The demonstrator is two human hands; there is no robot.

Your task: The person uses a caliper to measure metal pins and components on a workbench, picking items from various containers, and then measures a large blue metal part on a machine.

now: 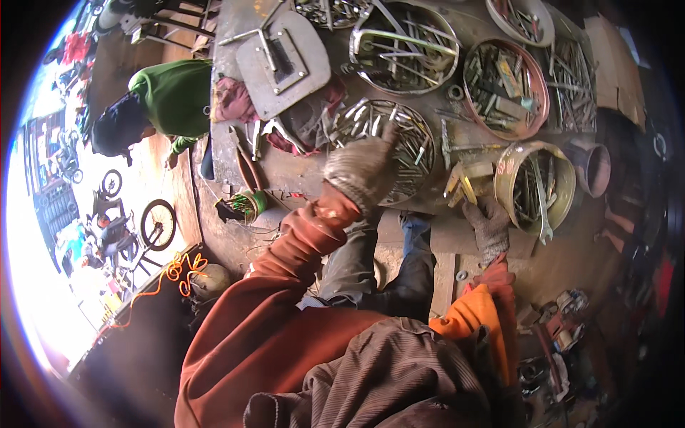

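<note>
My left hand (362, 170), in a knitted work glove, reaches over a round tray (430, 143) of slim metal tool pieces (414, 153). Its index finger stretches toward the pieces; the other fingers are partly hidden and slightly blurred, and I see nothing held in them. My gloved right hand (489, 225) is at the bench's near edge, fingers closed on one end of a yellow V-shaped tool (467, 187) whose exact kind I cannot make out. Just right of that hand lies a wide metal drum (508, 171) on its side, with a large open-ended wrench (544, 203) sticking out of it.
Several round bins hold metal tools, including a reddish one (544, 107) and a large one (354, 63) at the back. A grey metal plate with a handle (307, 53) rests on red cloth (235, 100). A person in green (171, 93) bends at the bench's left.
</note>
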